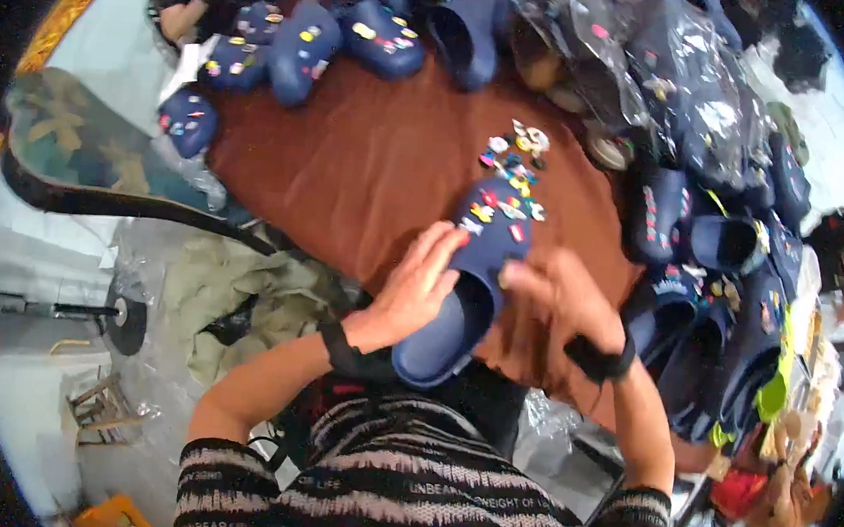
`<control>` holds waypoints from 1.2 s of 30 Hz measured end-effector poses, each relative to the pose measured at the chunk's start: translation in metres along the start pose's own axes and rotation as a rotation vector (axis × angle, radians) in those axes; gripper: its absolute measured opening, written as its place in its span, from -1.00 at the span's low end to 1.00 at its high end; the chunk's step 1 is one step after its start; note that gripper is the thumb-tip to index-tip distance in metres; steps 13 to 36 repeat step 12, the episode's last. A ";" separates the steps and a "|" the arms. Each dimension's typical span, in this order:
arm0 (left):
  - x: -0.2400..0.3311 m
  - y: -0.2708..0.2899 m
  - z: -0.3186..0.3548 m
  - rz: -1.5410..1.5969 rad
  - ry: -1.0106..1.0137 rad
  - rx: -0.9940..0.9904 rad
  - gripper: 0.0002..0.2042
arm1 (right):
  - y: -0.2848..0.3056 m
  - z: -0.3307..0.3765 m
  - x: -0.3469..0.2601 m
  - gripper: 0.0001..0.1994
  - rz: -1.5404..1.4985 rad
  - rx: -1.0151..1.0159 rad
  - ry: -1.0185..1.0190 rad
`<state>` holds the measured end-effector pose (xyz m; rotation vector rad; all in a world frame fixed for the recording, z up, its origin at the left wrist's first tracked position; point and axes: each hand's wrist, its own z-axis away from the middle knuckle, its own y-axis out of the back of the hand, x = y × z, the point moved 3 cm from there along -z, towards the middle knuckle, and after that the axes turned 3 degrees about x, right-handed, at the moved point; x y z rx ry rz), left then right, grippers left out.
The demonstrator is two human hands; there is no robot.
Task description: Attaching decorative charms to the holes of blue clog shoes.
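Observation:
A navy blue clog (447, 327) points away from me at the table's near edge, its open heel toward my body. Several small colourful charms (501, 210) sit on its toe. My left hand (416, 281) grips the clog along its left side, fingers lying on the upper. My right hand (566, 300) is at the clog's right side, smeared by motion, so its fingers and anything in them cannot be made out. Just beyond the toe lies a loose heap of charms (522, 154) on the brown cloth (350, 174).
Charm-covered navy clogs (385, 41) line the far left edge. Clear plastic bags (711, 118) with clogs are piled at the far right, and more clogs (696, 330) crowd the right side. A camouflage-patterned chair back (85, 138) stands left. Another person's arm (189, 12) shows at far left.

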<state>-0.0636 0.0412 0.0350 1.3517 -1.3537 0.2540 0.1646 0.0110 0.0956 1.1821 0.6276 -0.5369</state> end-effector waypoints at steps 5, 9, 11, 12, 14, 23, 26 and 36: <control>0.012 -0.007 -0.004 0.072 0.069 -0.011 -0.50 | -0.046 0.038 -0.023 -0.20 0.532 0.091 0.000; 0.014 -0.001 -0.002 0.085 0.090 -0.048 -0.51 | -0.055 0.041 -0.022 -0.26 0.520 0.142 -0.119; 0.017 0.001 -0.003 0.055 0.086 -0.057 -0.49 | -0.057 0.042 -0.018 -0.26 0.500 0.151 -0.128; 0.016 0.000 -0.003 0.055 0.103 -0.074 -0.48 | -0.056 0.043 -0.015 -0.27 0.484 0.151 -0.131; 0.016 0.000 -0.003 0.055 0.103 -0.074 -0.48 | -0.056 0.043 -0.015 -0.27 0.484 0.151 -0.131; 0.016 0.000 -0.003 0.055 0.103 -0.074 -0.48 | -0.056 0.043 -0.015 -0.27 0.484 0.151 -0.131; 0.016 0.000 -0.003 0.055 0.103 -0.074 -0.48 | -0.056 0.043 -0.015 -0.27 0.484 0.151 -0.131; 0.016 0.000 -0.003 0.055 0.103 -0.074 -0.48 | -0.056 0.043 -0.015 -0.27 0.484 0.151 -0.131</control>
